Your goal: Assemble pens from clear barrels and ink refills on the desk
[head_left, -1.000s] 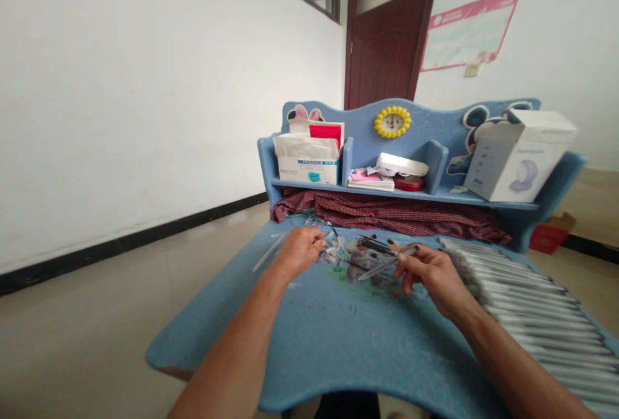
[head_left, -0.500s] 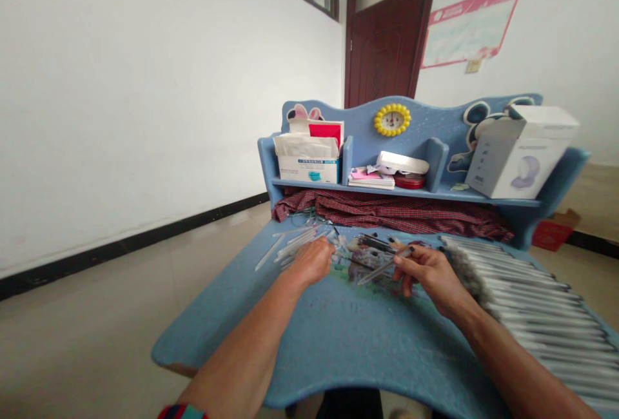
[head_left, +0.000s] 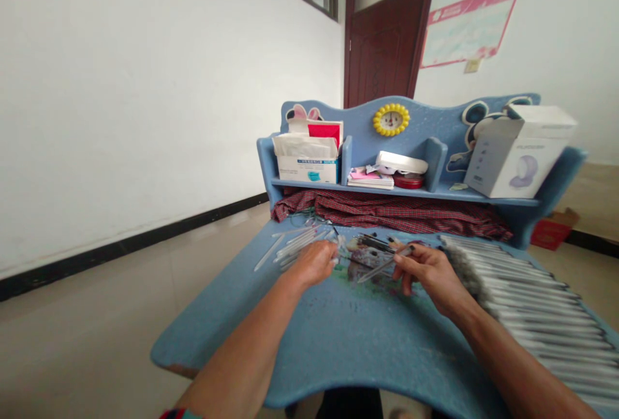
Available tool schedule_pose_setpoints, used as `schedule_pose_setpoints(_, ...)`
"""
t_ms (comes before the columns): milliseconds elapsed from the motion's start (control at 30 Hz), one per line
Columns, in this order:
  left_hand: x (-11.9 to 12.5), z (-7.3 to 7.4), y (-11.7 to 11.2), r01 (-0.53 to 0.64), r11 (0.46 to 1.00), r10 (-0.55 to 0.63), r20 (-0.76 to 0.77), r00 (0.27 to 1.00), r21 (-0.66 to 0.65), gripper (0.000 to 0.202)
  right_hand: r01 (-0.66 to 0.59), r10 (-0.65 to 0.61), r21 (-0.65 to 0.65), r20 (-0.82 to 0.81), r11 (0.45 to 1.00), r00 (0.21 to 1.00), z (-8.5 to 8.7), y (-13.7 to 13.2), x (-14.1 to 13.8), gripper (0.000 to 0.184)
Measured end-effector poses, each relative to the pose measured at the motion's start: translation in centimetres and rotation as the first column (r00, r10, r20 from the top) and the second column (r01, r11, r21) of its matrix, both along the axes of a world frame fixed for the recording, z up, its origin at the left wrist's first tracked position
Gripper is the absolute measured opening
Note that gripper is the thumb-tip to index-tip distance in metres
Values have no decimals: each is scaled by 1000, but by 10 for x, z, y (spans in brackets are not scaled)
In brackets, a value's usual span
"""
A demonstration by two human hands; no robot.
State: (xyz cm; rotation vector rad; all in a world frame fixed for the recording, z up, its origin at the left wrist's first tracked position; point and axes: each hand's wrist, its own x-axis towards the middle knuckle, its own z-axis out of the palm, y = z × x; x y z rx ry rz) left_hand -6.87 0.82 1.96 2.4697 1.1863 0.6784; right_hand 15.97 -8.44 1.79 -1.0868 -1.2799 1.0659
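Observation:
My right hand point(head_left: 425, 271) pinches a clear pen barrel point(head_left: 376, 271) with a dark end between thumb and fingers, its pointed end slanting down to the left. My left hand point(head_left: 315, 263) is closed, fingertips by a small heap of clear pieces point(head_left: 340, 240); whatever it grips is hidden or too small to name. Just beyond and left of that hand lie several clear pen tubes point(head_left: 294, 245). Thin black refills point(head_left: 374, 243) are bunched on the tabletop between the hands.
Rows of finished-looking pens point(head_left: 536, 309) cover the right side of the blue desk point(head_left: 338, 348), beside a grey fluffy thing point(head_left: 467, 274). A checked cloth point(head_left: 387, 213) lies along the back. The shelf holds a mask box point(head_left: 308, 171), a red tin point(head_left: 409, 181) and a white carton point(head_left: 522, 155).
My left hand has shifted very slightly to the right. My right hand keeps the pen barrel in nearly the same place.

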Motion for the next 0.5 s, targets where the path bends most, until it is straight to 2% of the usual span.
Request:
schedule_pose_setpoints(67, 3, 1, -1, 22, 999, -20, 35, 999, -48, 12, 12, -12, -2, -27, 1000, 1000, 0, 0, 0, 28)
schedule_pose_setpoints(133, 7, 4, -3, 68, 981, -42, 146, 988, -183, 22, 19, -19, -1, -54, 1000, 998, 1, 0, 1, 28)
schedule_pose_setpoints(233, 11, 10, -9, 170, 905, -24, 353, 935, -390, 27, 24, -23, 5, -87, 1000, 996, 3, -1, 1, 29)
schedule_pose_setpoints(367, 13, 18, -16, 237, 843, 25, 475, 880, -483, 26, 13, -10, 21, -140, 1000, 990, 8, -4, 1, 26)
schedule_pose_setpoints(500, 13, 21, -18, 261, 807, 91, 548, 832, -530, 23, 13, -4, 47, -188, 999, 982, 10, -5, 1, 24)
